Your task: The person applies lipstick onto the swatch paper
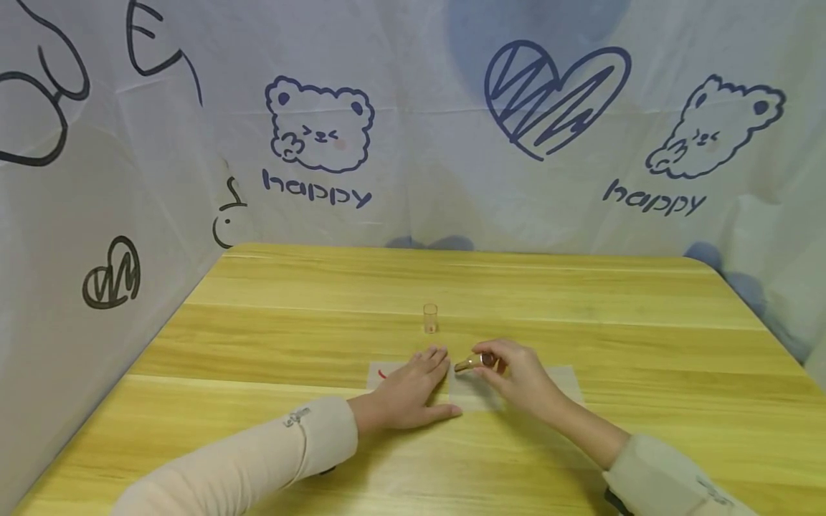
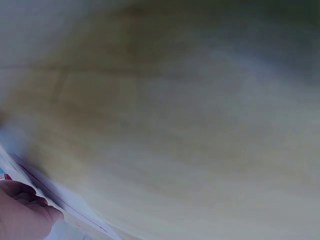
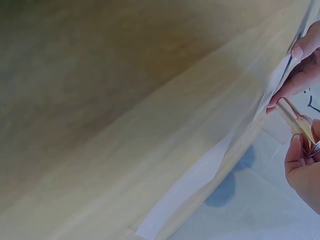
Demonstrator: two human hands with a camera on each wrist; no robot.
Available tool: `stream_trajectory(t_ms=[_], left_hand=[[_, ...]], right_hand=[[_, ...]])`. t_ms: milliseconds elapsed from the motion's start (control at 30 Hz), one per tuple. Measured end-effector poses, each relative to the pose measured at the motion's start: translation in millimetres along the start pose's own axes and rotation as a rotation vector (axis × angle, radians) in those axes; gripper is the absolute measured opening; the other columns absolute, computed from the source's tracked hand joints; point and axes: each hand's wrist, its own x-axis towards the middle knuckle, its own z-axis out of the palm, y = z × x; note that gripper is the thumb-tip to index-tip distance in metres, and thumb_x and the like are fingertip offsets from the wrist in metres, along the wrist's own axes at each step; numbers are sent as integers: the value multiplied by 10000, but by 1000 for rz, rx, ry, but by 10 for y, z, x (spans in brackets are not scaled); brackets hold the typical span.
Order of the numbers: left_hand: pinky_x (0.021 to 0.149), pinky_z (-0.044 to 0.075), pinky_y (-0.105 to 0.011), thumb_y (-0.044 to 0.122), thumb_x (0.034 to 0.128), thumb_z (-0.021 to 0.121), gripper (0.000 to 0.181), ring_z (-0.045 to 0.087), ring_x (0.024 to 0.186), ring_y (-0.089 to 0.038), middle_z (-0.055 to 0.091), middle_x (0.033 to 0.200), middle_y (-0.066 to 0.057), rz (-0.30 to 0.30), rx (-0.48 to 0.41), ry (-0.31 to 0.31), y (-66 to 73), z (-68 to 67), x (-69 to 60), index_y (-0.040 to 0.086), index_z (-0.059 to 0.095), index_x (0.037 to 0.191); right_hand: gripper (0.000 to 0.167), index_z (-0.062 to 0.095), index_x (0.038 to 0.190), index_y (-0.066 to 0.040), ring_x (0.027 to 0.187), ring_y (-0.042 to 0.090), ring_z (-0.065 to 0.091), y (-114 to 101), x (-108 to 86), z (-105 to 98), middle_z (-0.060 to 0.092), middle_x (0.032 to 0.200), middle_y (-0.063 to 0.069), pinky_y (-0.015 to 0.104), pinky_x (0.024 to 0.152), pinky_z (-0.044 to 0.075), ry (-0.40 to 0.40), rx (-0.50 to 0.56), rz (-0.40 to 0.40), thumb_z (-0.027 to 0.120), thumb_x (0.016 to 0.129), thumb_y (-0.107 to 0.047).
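While left hand rests flat on paper, right hand pinches gold tube; should left hand slide, paper could shift, red mark smear.

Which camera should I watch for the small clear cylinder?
The head view: it shows the clear cylinder whole and unobstructed, upright on the table beyond the left hand. I cannot make it out in either the left or right wrist view.

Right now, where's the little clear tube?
In the head view, the clear tube stands upright near the middle of the table, just beyond the left hand.
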Motion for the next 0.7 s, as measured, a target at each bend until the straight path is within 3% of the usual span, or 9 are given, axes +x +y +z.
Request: stream_trajectory(t_ms=[700], left_hand=[[1168, 198, -403, 546, 919, 449, 780, 168, 1430, -292, 208, 1528, -169, -3, -7, -14, -2, 11, -10, -13, 285, 1437]], right_hand=[[247, 628, 1021, 77, 714, 106, 552, 30, 62, 75, 633, 822, 76, 165, 590, 490, -76, -43, -17, 683, 787, 18]])
